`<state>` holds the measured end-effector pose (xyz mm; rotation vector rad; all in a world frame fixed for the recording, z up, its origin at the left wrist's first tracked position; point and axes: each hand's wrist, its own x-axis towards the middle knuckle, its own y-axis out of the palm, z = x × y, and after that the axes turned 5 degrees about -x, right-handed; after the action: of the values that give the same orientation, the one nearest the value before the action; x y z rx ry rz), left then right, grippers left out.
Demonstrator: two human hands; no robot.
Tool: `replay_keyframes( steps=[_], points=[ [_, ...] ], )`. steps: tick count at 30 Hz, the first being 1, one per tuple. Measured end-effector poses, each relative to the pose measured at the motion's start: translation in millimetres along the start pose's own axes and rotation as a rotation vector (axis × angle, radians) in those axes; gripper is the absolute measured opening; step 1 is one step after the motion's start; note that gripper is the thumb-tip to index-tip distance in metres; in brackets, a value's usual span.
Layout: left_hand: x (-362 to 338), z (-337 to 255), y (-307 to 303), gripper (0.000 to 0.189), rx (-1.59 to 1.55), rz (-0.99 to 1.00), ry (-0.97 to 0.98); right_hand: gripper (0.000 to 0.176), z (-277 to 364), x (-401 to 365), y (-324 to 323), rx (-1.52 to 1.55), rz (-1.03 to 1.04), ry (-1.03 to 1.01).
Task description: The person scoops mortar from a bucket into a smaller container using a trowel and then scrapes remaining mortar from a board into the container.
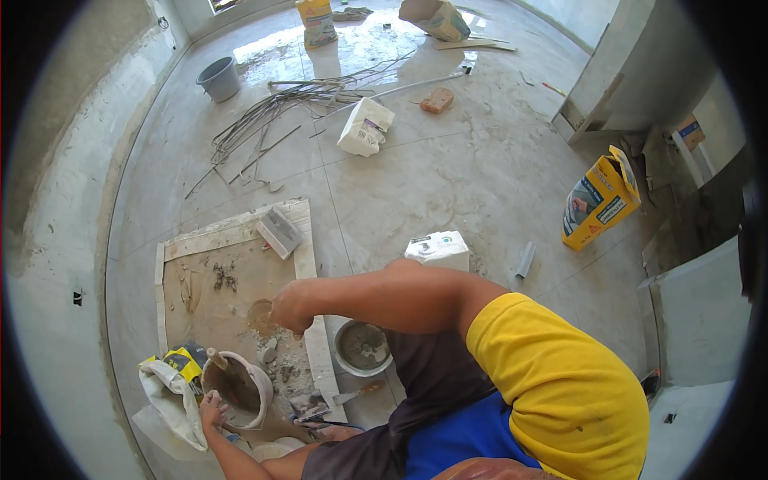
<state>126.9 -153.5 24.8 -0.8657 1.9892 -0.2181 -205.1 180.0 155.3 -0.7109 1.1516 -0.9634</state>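
Note:
My left hand (212, 410) grips the near-left rim of a pale bucket (266, 394). Greyish-brown material lies inside, and a wooden handle (216, 358) sticks up over the far edge. My right hand (293, 308) reaches across the dirty board (196, 280), fingers curled downward and partly hidden behind the back of the hand. Beside those fingers shows a round brown shape (260, 318); I cannot tell whether the hand holds it. A white sack (172, 408) stands left of the bucket. Right of the board sits a round metal bowl (362, 349) with grey material in it.
Grey rubble (284, 368) and a pale box-shaped item (279, 232) lie on the board. A trowel (352, 394) rests by its lower edge. Farther out are metal rods (272, 112), a grey bucket (218, 78), a brick (437, 100), white blocks (366, 128) and a yellow bag (598, 200).

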Motion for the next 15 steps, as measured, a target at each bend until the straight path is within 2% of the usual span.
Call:
replay_keyframes(
  steps=[7, 9, 15],
  points=[
    [5, 1, -2, 0.041, -0.003, -0.021, -0.014, 0.048, 0, 1, 1, 0.000, -0.003, -0.001],
    [7, 5, -4, 0.049, 0.026, 0.022, 0.012, 0.048, 0, 2, 2, -0.004, -0.015, -0.022],
    [4, 4, -3, 0.049, 0.030, 0.006, 0.005, 0.047, 4, -4, -4, -0.007, 0.023, -0.011]
  ],
)
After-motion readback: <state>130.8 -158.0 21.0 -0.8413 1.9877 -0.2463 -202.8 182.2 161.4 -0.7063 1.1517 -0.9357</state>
